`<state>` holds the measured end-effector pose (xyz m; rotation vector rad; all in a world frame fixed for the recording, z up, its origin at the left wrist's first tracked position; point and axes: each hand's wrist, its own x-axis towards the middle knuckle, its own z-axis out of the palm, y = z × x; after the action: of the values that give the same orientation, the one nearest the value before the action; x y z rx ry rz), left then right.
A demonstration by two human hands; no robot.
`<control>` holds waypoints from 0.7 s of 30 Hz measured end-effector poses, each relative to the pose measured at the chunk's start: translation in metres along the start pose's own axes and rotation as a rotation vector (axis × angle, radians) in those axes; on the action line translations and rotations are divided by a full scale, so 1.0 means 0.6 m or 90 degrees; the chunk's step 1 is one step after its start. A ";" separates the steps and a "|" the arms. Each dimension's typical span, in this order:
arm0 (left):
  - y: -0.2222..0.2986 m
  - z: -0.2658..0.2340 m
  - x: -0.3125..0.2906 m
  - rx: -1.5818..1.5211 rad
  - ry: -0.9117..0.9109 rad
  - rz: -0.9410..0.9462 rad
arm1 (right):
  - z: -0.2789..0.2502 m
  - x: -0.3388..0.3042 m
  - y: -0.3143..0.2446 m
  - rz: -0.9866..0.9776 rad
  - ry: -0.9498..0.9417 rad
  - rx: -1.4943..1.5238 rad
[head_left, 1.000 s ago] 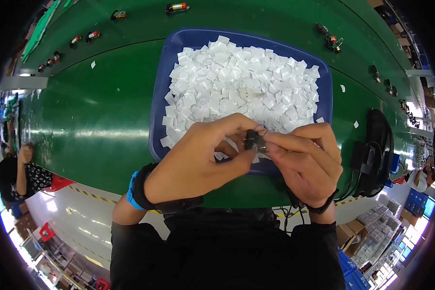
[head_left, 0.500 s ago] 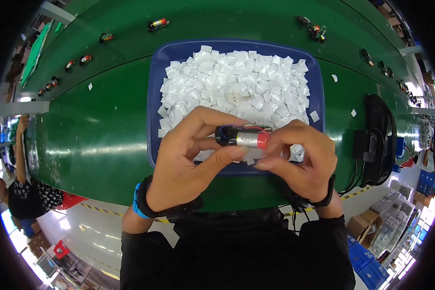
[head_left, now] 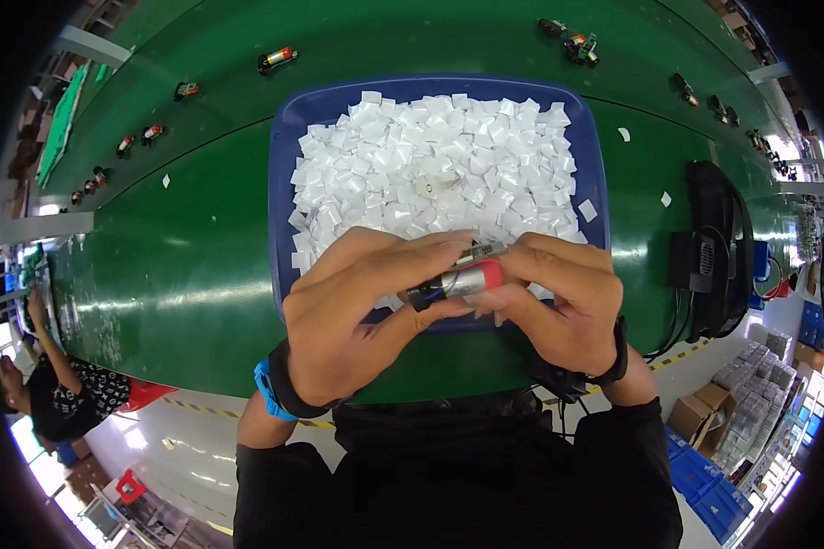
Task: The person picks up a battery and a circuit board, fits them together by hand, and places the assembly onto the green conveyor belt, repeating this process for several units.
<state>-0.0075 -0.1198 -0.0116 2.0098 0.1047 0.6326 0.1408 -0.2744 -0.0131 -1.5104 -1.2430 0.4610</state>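
Observation:
Both my hands hold one small cylindrical motor [head_left: 460, 281], silver with a red end and a dark end, over the near rim of a blue tray [head_left: 280, 192]. My left hand [head_left: 357, 311] grips its dark end with thumb and fingers. My right hand [head_left: 558, 297] pinches the red end, a small white square under its fingers. The tray is heaped with several small white squares [head_left: 435, 174].
The tray lies on a green conveyor belt [head_left: 165, 274]. Several more small motors [head_left: 277, 59] lie along the belt's far side. A black device with cables [head_left: 716, 247] sits at the right. Loose white squares [head_left: 623, 134] dot the belt. Another person [head_left: 50, 403] sits at lower left.
My hands turned the motor from end-on to lengthwise, showing its red end, and have drawn slightly nearer me.

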 end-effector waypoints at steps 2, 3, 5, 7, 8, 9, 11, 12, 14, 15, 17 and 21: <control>0.000 -0.001 -0.001 0.035 0.009 0.025 | 0.002 0.001 0.001 0.009 -0.001 0.036; -0.002 -0.002 -0.001 0.059 0.002 0.040 | 0.003 0.001 0.001 0.014 -0.001 0.054; -0.005 -0.003 -0.004 0.107 -0.010 0.069 | 0.004 0.000 0.004 0.013 -0.004 0.059; -0.005 -0.004 -0.005 0.116 -0.006 0.077 | 0.003 0.000 0.004 0.009 -0.006 0.064; -0.004 -0.003 -0.006 0.125 -0.004 0.086 | 0.005 0.000 0.004 0.010 -0.007 0.065; -0.004 -0.003 -0.006 0.133 -0.002 0.096 | 0.006 0.000 0.004 0.015 -0.004 0.076; -0.005 0.000 -0.007 0.147 0.007 0.108 | 0.009 0.000 0.003 0.027 0.004 0.098; -0.006 0.002 -0.007 0.161 0.015 0.122 | 0.009 -0.001 0.002 0.028 0.003 0.098; -0.006 0.001 -0.007 0.174 0.023 0.136 | 0.009 0.000 -0.003 0.066 -0.002 0.126; -0.004 -0.002 -0.006 0.204 0.015 0.150 | 0.010 0.000 -0.004 0.085 -0.005 0.139; -0.001 -0.006 -0.004 0.261 -0.004 0.178 | 0.009 0.000 -0.002 0.074 -0.010 0.130; -0.005 -0.007 -0.010 -0.138 -0.067 -0.110 | -0.003 0.002 0.003 -0.009 -0.038 0.052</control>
<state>-0.0140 -0.1172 -0.0149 1.7976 0.1385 0.4090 0.1434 -0.2739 -0.0139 -1.4270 -1.2656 0.5436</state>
